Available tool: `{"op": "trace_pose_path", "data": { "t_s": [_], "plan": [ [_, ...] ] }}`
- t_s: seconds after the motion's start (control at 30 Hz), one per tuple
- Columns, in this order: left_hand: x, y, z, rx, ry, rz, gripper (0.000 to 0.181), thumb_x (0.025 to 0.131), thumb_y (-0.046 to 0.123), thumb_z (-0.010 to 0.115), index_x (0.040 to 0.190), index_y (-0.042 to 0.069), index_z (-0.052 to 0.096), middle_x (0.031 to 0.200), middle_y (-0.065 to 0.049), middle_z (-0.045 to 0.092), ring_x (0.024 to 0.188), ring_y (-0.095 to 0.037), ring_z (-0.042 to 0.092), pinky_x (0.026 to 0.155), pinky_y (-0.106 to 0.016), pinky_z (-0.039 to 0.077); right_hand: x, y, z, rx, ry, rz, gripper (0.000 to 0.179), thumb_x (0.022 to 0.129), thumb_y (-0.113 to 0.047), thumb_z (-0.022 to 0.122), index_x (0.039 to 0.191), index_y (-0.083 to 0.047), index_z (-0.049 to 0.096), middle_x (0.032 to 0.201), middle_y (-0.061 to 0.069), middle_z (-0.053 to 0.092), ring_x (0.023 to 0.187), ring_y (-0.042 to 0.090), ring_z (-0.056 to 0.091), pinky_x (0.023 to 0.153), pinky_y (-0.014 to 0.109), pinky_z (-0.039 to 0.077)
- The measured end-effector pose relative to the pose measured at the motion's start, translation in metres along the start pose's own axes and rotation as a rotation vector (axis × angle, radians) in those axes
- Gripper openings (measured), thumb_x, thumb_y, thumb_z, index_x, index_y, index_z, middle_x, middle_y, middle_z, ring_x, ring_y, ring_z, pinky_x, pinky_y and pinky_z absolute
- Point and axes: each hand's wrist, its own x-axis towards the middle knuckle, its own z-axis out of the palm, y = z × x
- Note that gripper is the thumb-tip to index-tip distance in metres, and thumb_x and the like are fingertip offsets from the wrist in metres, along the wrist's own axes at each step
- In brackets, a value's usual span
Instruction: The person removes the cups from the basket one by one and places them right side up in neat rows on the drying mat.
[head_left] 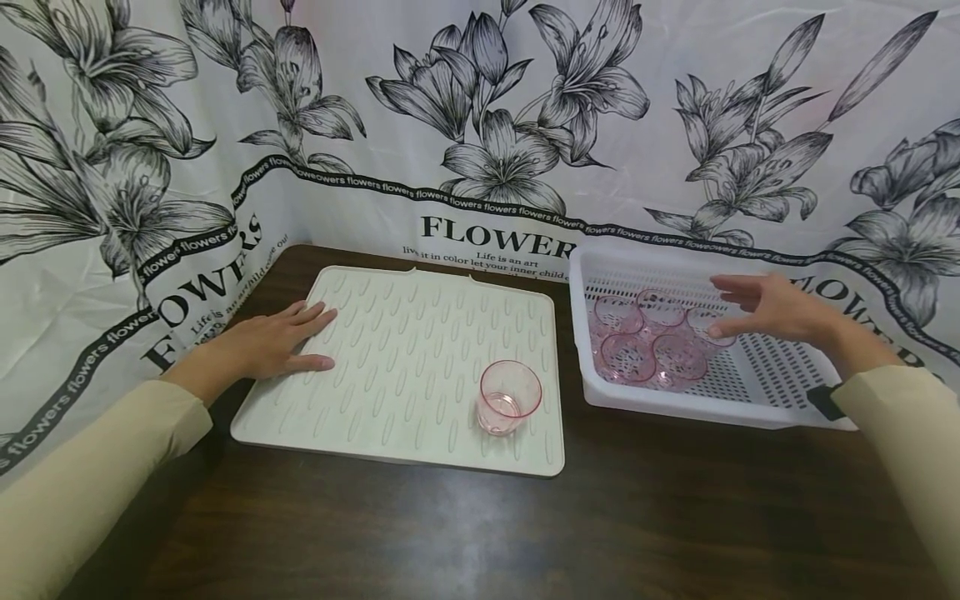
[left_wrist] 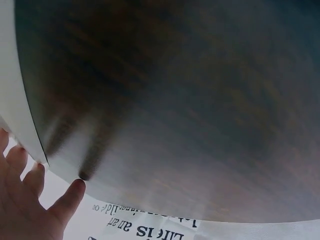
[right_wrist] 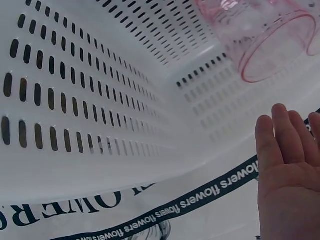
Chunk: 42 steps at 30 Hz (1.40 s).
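Note:
Fingers outstretched, my left hand (head_left: 281,342) rests on the left edge of a pale ridged drying mat (head_left: 397,358). One clear pink-rimmed glass (head_left: 510,398) stands upright near the mat's right side. At the right, a white perforated plastic basket (head_left: 780,375) holds several more pink glasses (head_left: 628,358) grouped at its left end. Above the basket hovers my right hand (head_left: 783,312), fingers extended and nothing in its grasp, close to the rightmost glass. In the right wrist view that hand (right_wrist: 292,170) is near a pink glass (right_wrist: 265,45), with a gap between them.
Both the mat and the basket sit on a dark brown wooden table (head_left: 465,533). Behind them hangs a white curtain (head_left: 360,208) printed with black flowers and lettering, bordering the table's back and left. The basket's slotted wall (right_wrist: 60,90) rises around the glasses.

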Motion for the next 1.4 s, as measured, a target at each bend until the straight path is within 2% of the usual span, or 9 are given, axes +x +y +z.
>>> {"op": "trace_pose_path", "data": {
  "t_s": [0.33, 0.5, 0.8, 1.07, 1.27, 1.4],
  "plan": [
    [0.0, -0.002, 0.004, -0.007, 0.011, 0.012, 0.097, 0.089, 0.073, 0.049, 0.158, 0.009, 0.025, 0.161, -0.024, 0.023, 0.145, -0.051, 0.019, 0.103, -0.073, 0.029, 0.004, 0.008, 0.003, -0.034, -0.039, 0.018, 0.1, 0.083, -0.034, 0.082, 0.153, 0.007, 0.023, 0.154, 0.037, 0.022, 0.137, 0.058, 0.028, 0.103, 0.07, 0.03],
    [-0.001, -0.002, 0.002, -0.019, 0.017, 0.033, 0.093, 0.092, 0.069, 0.05, 0.158, 0.009, 0.025, 0.161, -0.023, 0.023, 0.146, -0.049, 0.019, 0.104, -0.071, 0.029, 0.003, 0.012, 0.002, -0.031, -0.063, 0.001, 0.097, 0.084, -0.032, 0.081, 0.152, 0.008, 0.025, 0.154, 0.036, 0.024, 0.137, 0.057, 0.029, 0.103, 0.07, 0.03],
    [-0.002, -0.004, 0.001, 0.0, 0.03, 0.041, 0.092, 0.092, 0.068, 0.051, 0.158, 0.007, 0.026, 0.16, -0.024, 0.024, 0.145, -0.05, 0.021, 0.103, -0.07, 0.03, 0.009, 0.017, 0.004, -0.064, -0.151, 0.008, 0.098, 0.085, -0.032, 0.08, 0.151, 0.012, 0.023, 0.151, 0.04, 0.025, 0.134, 0.06, 0.03, 0.101, 0.071, 0.031],
    [-0.003, -0.003, -0.001, -0.002, 0.021, 0.039, 0.093, 0.092, 0.067, 0.052, 0.158, 0.007, 0.026, 0.16, -0.024, 0.024, 0.144, -0.051, 0.021, 0.103, -0.071, 0.03, 0.012, 0.016, 0.007, -0.043, -0.22, -0.004, 0.098, 0.083, -0.028, 0.081, 0.151, 0.012, 0.022, 0.152, 0.038, 0.026, 0.135, 0.059, 0.031, 0.101, 0.069, 0.034],
    [-0.002, -0.002, -0.001, 0.005, 0.015, 0.041, 0.093, 0.093, 0.068, 0.051, 0.158, 0.007, 0.026, 0.16, -0.024, 0.024, 0.144, -0.051, 0.021, 0.103, -0.071, 0.03, 0.016, 0.02, 0.009, -0.044, -0.227, -0.01, 0.099, 0.081, -0.027, 0.082, 0.152, 0.009, 0.023, 0.152, 0.037, 0.026, 0.136, 0.058, 0.028, 0.102, 0.069, 0.032],
    [-0.002, -0.002, 0.0, 0.011, 0.019, 0.034, 0.093, 0.092, 0.068, 0.051, 0.158, 0.007, 0.026, 0.16, -0.024, 0.024, 0.144, -0.051, 0.021, 0.103, -0.071, 0.03, 0.019, 0.02, 0.01, -0.049, -0.197, -0.027, 0.099, 0.079, -0.027, 0.083, 0.15, 0.012, 0.025, 0.152, 0.036, 0.027, 0.136, 0.058, 0.029, 0.103, 0.068, 0.031]
  ]
}}
